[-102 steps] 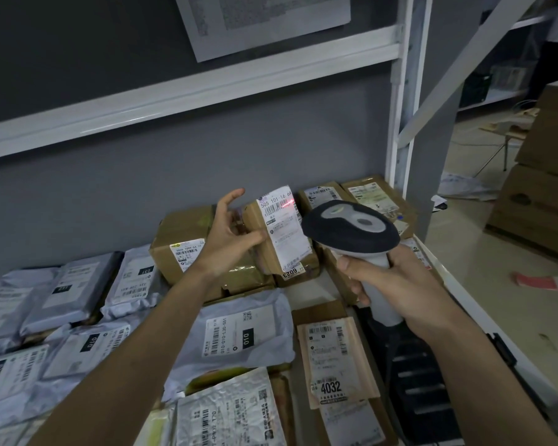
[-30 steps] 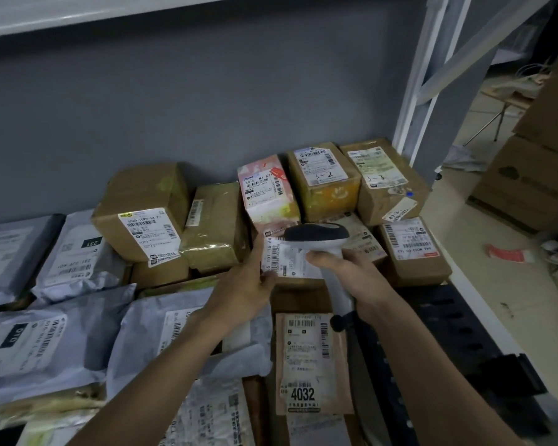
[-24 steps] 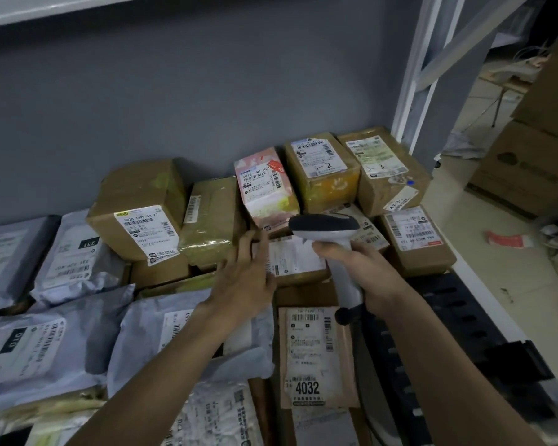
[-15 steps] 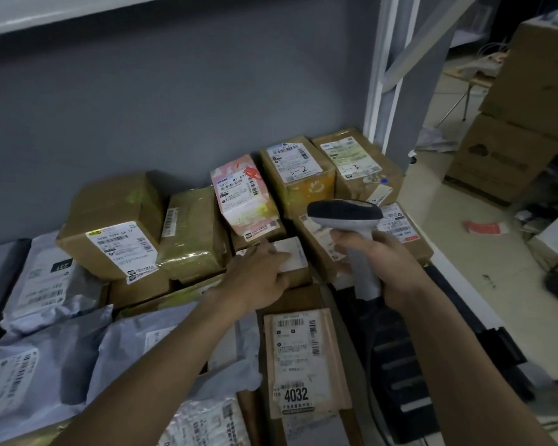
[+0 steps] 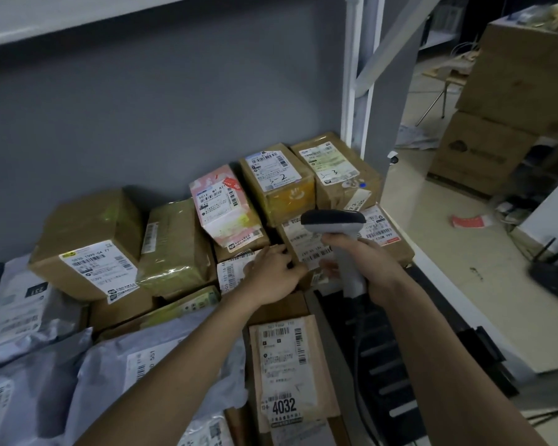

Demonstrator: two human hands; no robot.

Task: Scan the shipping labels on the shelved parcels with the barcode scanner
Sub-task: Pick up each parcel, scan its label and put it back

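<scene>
At nine o'clock on the shelf, grey poly mailers lie overlapping, each with a white label. Just right of them a brown carton sits tilted, its shipping label facing the camera, and beside it stands a carton wrapped in clear tape. Toward twelve o'clock, against the grey back wall, a pink printed box leans on two brown cartons marked 3-2 and 3-3.

At the centre, the left hand rests on a small labelled carton, fingers curled over its far edge and gripping it; the carton lies flat in the second row, touching the pink box's base. At six o'clock a flat brown envelope marked 4032 lies face up.

Just right of centre, the right hand is clenched around the pale handle of the barcode scanner, whose dark head points toward the back wall above a labelled carton in the second row. Another labelled carton sits at its two o'clock side. A black slatted surface runs below the right forearm.

At three o'clock, beyond the white shelf upright, large cardboard boxes stand stacked on the floor.
</scene>
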